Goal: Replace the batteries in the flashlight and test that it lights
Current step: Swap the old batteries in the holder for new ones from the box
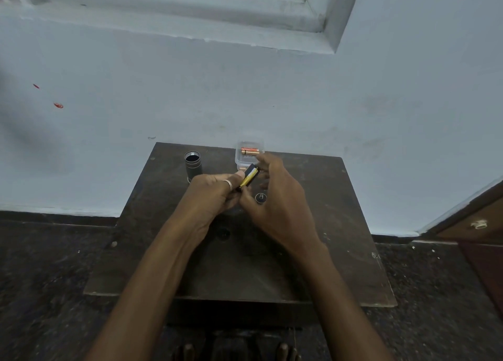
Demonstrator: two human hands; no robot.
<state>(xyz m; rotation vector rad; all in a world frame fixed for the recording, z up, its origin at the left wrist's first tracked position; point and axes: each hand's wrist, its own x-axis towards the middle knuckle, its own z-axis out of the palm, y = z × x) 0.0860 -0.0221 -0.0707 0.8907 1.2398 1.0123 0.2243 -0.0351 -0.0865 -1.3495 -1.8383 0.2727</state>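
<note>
Above the middle of a dark wooden table [313, 251] my left hand [215, 194] and my right hand [275, 192] meet around a black battery holder [250, 177] with a yellow-and-black battery in it. My left thumb and fingers pinch the holder's lower part. My right fingers curl round its upper end and lower side. The open flashlight body [193, 166] stands upright on the table to the left. Its round tail cap [260, 198] lies just under my right hand. A clear plastic box [249, 155] at the back edge holds orange-and-gold batteries [250, 151].
The table stands against a pale blue wall [272, 94], on a dark speckled floor [40, 279]. A wooden door or cabinet edge [473, 219] shows at the right. The near half of the table holds only my forearms.
</note>
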